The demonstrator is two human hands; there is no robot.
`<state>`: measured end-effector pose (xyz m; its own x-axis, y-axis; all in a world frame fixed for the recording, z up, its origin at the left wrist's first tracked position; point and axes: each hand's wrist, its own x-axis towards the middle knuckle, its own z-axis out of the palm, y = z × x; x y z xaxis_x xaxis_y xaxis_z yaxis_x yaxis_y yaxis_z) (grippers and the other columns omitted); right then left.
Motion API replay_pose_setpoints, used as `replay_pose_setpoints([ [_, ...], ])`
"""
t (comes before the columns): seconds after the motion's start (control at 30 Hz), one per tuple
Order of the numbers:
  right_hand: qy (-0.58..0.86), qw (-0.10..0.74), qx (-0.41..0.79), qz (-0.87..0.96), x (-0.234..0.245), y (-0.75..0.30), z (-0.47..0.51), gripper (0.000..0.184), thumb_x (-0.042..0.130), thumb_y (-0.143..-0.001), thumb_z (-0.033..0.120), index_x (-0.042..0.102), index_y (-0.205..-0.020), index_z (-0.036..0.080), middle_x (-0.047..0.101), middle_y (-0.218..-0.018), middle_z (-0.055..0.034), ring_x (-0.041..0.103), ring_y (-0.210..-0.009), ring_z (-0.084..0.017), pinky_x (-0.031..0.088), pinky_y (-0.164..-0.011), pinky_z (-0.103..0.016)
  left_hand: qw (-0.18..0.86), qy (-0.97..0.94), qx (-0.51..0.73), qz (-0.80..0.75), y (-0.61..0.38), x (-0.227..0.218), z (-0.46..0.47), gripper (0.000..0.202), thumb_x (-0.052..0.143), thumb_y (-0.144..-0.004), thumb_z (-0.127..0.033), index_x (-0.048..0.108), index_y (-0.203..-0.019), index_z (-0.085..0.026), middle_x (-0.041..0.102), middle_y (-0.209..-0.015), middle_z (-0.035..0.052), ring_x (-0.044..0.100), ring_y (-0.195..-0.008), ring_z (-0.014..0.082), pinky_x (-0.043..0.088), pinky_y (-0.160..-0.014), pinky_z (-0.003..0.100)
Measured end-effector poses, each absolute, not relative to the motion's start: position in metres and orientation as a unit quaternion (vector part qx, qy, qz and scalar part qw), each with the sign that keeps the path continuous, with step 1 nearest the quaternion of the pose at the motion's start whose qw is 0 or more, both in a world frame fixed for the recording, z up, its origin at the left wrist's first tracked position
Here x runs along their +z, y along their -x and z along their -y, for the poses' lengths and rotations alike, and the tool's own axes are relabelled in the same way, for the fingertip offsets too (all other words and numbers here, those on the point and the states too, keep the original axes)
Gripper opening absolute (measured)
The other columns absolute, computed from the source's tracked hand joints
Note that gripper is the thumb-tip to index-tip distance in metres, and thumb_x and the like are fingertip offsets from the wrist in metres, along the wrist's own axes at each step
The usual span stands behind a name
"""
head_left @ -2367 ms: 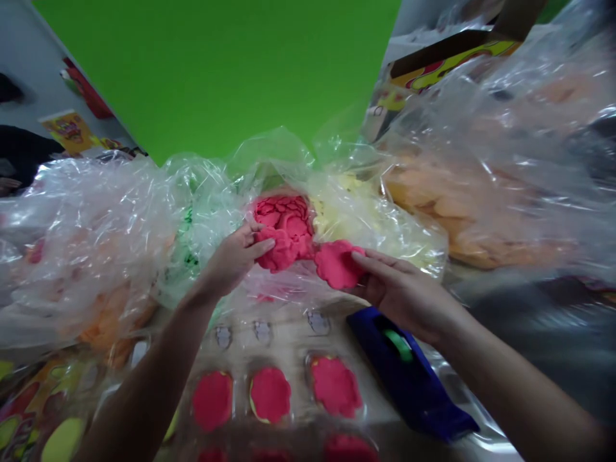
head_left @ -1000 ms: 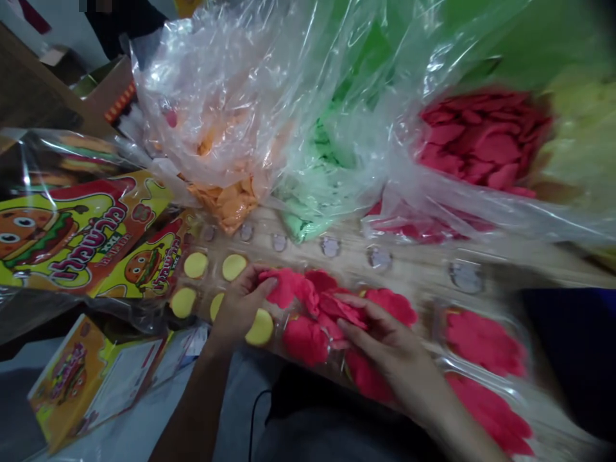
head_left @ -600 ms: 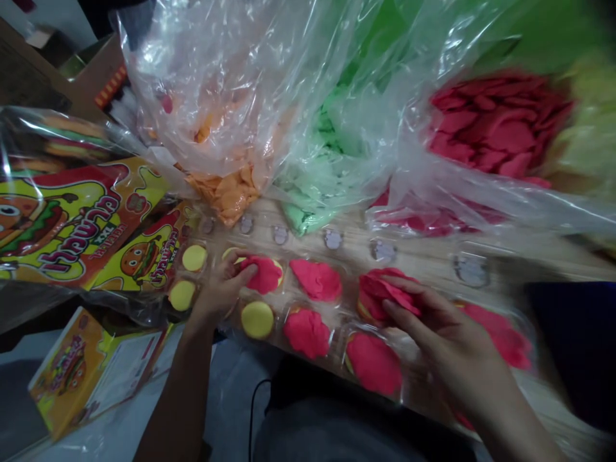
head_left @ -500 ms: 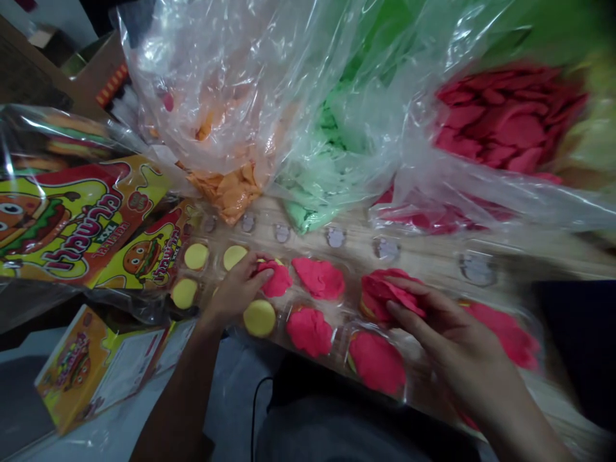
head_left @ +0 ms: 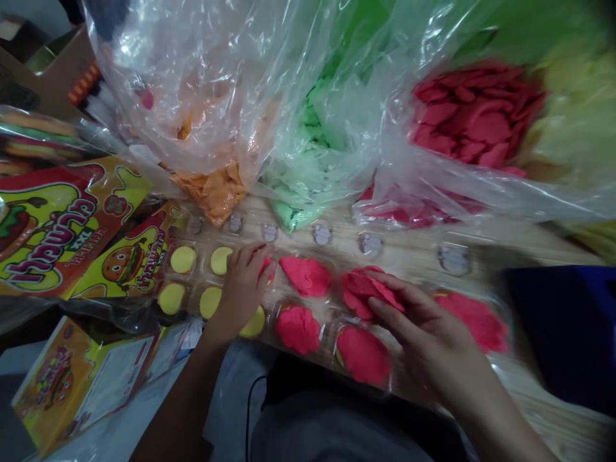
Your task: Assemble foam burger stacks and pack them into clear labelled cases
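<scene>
My left hand [head_left: 244, 282] rests over a red-pink flat piece [head_left: 267, 269] in the clear tray, its fingers spread and lying on the piece, which they mostly cover. Between the thumb and fingers of my right hand [head_left: 418, 321] is a small stack of red-pink flat pieces [head_left: 368, 289], held over a tray compartment. Other ruffled red-pink pieces [head_left: 305, 277] lie on compartments around both hands. Toward the left, yellow round pieces [head_left: 183, 259] sit uncovered in the clear plastic trays [head_left: 332, 314].
Behind the trays stand clear bags with orange pieces [head_left: 216, 189], light green pieces [head_left: 293, 212] and red pieces [head_left: 476, 115]. Printed burger packaging [head_left: 58, 224] lies left, with a folded card box [head_left: 52, 385] below. A dark blue object [head_left: 563, 327] is at right.
My left hand has gone from pinching the edge of the red-pink piece to lying over it with fingers spread. My right hand keeps its stack. The whole view has shifted slightly.
</scene>
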<state>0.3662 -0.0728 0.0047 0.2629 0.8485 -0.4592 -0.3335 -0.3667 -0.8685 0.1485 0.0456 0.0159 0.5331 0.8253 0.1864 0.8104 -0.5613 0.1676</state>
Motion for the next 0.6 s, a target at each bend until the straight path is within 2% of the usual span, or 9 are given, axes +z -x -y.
replay_pose_setpoints([
  [0.1,0.579,0.527,0.588,0.204,0.002,-0.366,0.074,0.043,0.074,-0.069,0.048,0.067,-0.108,0.030,0.065,-0.122,-0.0048,0.058,-0.116,-0.026,0.052,-0.092,-0.037,0.076,-0.900,0.090,-0.420,-0.157,0.015,-0.044,0.043,0.061,-0.083,-0.035,0.053,-0.121,-0.015,0.056,-0.127,0.0131,0.048,-0.119,0.0273,0.040,-0.099,0.044],
  [0.17,0.576,0.532,0.587,0.201,0.001,-0.366,0.075,0.040,0.075,-0.069,0.047,0.069,-0.105,0.029,0.064,-0.123,-0.0046,0.057,-0.117,-0.026,0.052,-0.093,-0.036,0.099,-0.903,0.083,-0.410,-0.161,0.016,-0.045,0.039,0.067,-0.078,-0.035,0.058,-0.112,-0.016,0.056,-0.128,0.0130,0.048,-0.120,0.0288,0.040,-0.099,0.045],
  [0.23,0.579,0.535,0.585,0.189,0.002,-0.366,0.075,0.039,0.075,-0.068,0.047,0.069,-0.103,0.030,0.064,-0.122,-0.0035,0.059,-0.114,-0.025,0.054,-0.089,-0.034,0.136,-0.898,0.119,-0.400,-0.162,0.018,-0.045,0.025,0.067,-0.079,-0.030,0.062,-0.100,-0.018,0.062,-0.119,0.0103,0.052,-0.115,0.0262,0.041,-0.097,0.044],
  [0.33,0.589,0.537,0.577,0.177,0.004,-0.367,0.075,0.042,0.075,-0.069,0.047,0.067,-0.107,0.032,0.066,-0.120,-0.0029,0.062,-0.109,-0.025,0.056,-0.085,-0.036,0.247,-0.849,0.211,-0.416,-0.163,0.027,-0.039,0.012,0.062,-0.082,-0.026,0.063,-0.093,-0.020,0.069,-0.098,0.0034,0.062,-0.096,0.0186,0.048,-0.088,0.036],
  [0.43,0.580,0.539,0.559,0.245,0.011,-0.363,0.073,0.040,0.069,-0.076,0.045,0.063,-0.115,0.035,0.062,-0.127,-0.0018,0.058,-0.117,-0.025,0.052,-0.093,-0.041,0.405,-0.735,0.284,-0.464,-0.166,0.043,-0.025,0.016,0.063,-0.081,-0.027,0.064,-0.096,-0.022,0.070,-0.087,-0.0009,0.065,-0.078,0.0132,0.053,-0.073,0.026],
  [0.5,0.554,0.529,0.562,0.313,0.021,-0.359,0.072,0.034,0.066,-0.080,0.041,0.065,-0.114,0.035,0.058,-0.133,-0.0002,0.054,-0.121,-0.024,0.049,-0.097,-0.039,0.504,-0.663,0.304,-0.462,-0.169,0.056,-0.015,0.019,0.065,-0.080,-0.026,0.065,-0.099,-0.024,0.070,-0.088,-0.0021,0.065,-0.075,0.0107,0.053,-0.066,0.021],
  [0.6,0.506,0.529,0.580,0.357,0.039,-0.351,0.071,0.032,0.069,-0.078,0.032,0.067,-0.110,0.036,0.063,-0.127,0.0013,0.060,-0.114,-0.020,0.053,-0.091,-0.032,0.590,-0.631,0.288,-0.412,-0.175,0.073,0.000,0.029,0.066,-0.080,-0.023,0.064,-0.107,-0.030,0.070,-0.098,-0.0037,0.065,-0.077,0.0087,0.053,-0.065,0.016],
])
